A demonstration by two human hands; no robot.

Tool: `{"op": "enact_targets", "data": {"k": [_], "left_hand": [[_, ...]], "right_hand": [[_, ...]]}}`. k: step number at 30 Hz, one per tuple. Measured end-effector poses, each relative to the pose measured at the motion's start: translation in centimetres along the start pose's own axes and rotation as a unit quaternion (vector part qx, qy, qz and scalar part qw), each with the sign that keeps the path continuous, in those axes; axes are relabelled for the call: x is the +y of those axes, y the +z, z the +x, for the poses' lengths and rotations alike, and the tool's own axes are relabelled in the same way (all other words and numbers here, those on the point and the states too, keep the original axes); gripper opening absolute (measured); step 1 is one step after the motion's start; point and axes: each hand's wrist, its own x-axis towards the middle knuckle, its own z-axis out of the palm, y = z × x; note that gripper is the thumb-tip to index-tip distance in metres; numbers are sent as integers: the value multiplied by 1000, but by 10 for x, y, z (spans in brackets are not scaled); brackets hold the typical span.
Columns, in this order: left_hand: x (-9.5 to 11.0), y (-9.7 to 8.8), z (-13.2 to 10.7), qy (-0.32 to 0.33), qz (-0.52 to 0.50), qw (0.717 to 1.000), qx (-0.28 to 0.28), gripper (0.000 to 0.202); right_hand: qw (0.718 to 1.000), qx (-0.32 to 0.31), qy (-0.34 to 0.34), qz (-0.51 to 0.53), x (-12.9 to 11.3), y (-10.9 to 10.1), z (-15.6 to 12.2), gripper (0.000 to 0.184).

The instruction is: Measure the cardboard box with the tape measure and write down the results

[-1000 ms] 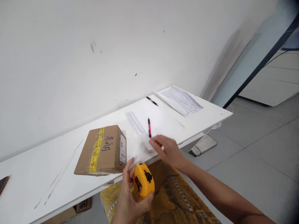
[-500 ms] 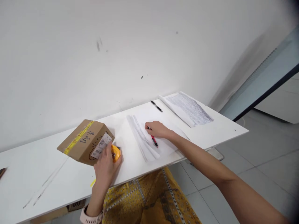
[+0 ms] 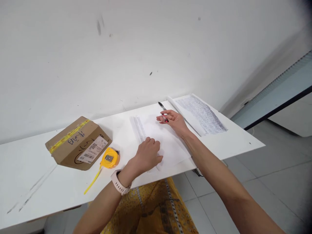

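Red pen (image 3: 165, 119) is up off the page now, caught in the bent fingers of the right hand (image 3: 175, 122), above the top part of the open notebook (image 3: 172, 151). Half a second ago it lay on the paper with that hand only just at it. And the other change: the left hand (image 3: 147, 155) has let go of the tape measure (image 3: 110, 158) and come across to the notebook. Measuring tool down, writing tool up; the work looks to have shifted to the paper.

Right hand first: thumb and fingers close around the pen, the little gap between them filled by its barrel. Over to the left hand, half curled, thumb standing away from the fingers, over the lower left of the notebook near the binding. Nothing shows in its grip, and how hard it presses, if at all, I cannot tell. A pale watch (image 3: 119, 183) circles that wrist.

Further out, the tape measure sits on the table (image 3: 26, 172), its yellow strip partly out, just beside the taped cardboard box (image 3: 78, 143). Behind the right hand lies a black pen (image 3: 162, 105), and right of that, a sheet covered in dense writing (image 3: 200, 113).
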Motion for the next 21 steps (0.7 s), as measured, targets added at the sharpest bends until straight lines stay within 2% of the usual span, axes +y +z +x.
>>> {"op": "enact_targets", "data": {"k": [2, 5, 7, 9, 13, 17, 21], "left_hand": [[-5, -1, 7, 2, 9, 999, -49, 15], [-24, -4, 8, -4, 5, 997, -78, 25], [-35, -6, 8, 4, -1, 995, -96, 38], [-41, -6, 9, 17, -1, 994, -105, 50], [-44, -3, 10, 23, 14, 994, -105, 60], [-45, -1, 4, 25, 5, 995, -97, 62], [-38, -4, 8, 12, 5, 997, -76, 50]], "right_hand": [[999, 48, -5, -14, -1, 1, -2, 40], [995, 90, 0, -41, -6, 5, 2, 37], [994, 68, -2, -87, -9, 12, 14, 33], [986, 15, -24, -161, -7, 22, 34, 27], [946, -73, -97, -302, 21, 41, 75, 21], [921, -74, -121, -362, 59, 44, 90, 16], [911, -71, -158, -376, 72, 38, 82, 19]]}}
